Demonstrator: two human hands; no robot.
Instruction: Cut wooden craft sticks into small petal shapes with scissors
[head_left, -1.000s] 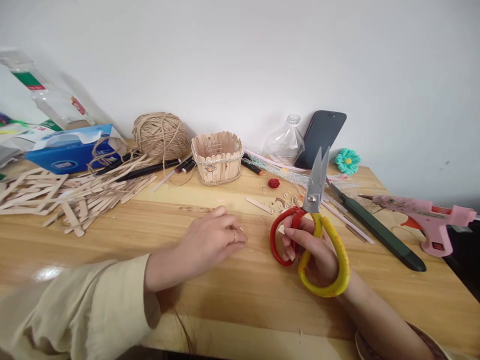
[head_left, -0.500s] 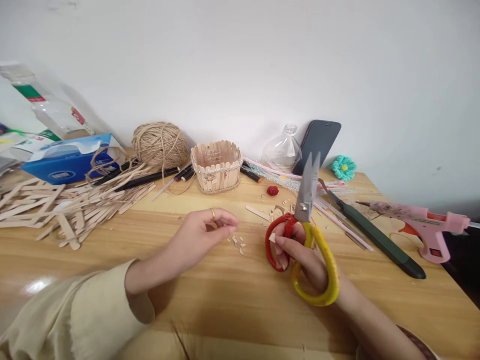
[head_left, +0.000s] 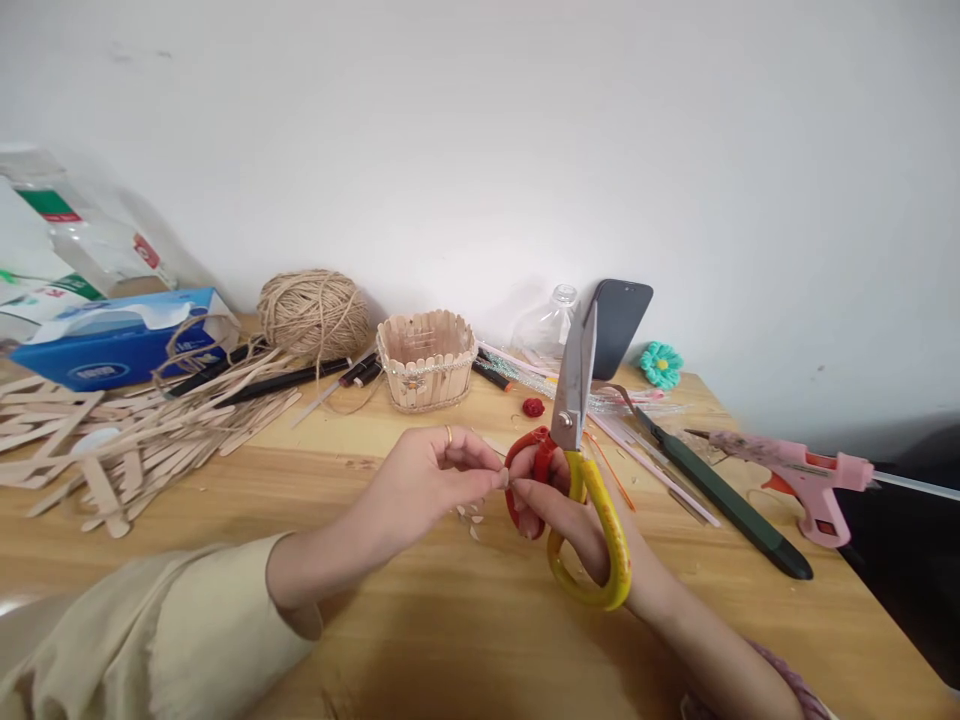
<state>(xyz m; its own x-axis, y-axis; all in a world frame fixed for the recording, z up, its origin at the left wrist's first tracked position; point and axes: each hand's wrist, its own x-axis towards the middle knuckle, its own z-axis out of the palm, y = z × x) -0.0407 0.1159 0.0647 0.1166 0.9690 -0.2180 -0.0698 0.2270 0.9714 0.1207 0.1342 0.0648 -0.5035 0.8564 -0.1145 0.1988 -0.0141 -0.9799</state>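
My right hand (head_left: 574, 520) is wrapped through the handles of scissors (head_left: 574, 385) with one red loop and one yellow loop; the blades point up and look closed. Its thumb and fingertip also pinch a tiny pale wood chip (head_left: 507, 478), mostly hidden by fingers. Thumb and forefinger of my left hand (head_left: 439, 475), which wears a ring, are closed on that same chip, tips meeting those of the right. Below them, several small petal-shaped wood chips (head_left: 471, 520) lie on the table. Behind stands a little basket of craft sticks (head_left: 427, 385) with a flower on its front.
Craft sticks (head_left: 112, 490) are heaped at left beside a blue tissue box (head_left: 112, 350) and a twine ball (head_left: 313, 312). Further right are a red rose (head_left: 533, 407), phone (head_left: 622, 325), teal flower (head_left: 661, 365), green-handled tool (head_left: 731, 505) and pink glue gun (head_left: 806, 480).
My left hand has moved right, so its fingertips meet those of my right hand at the small chip. The scissors stay in my right hand. The view has shifted slightly.
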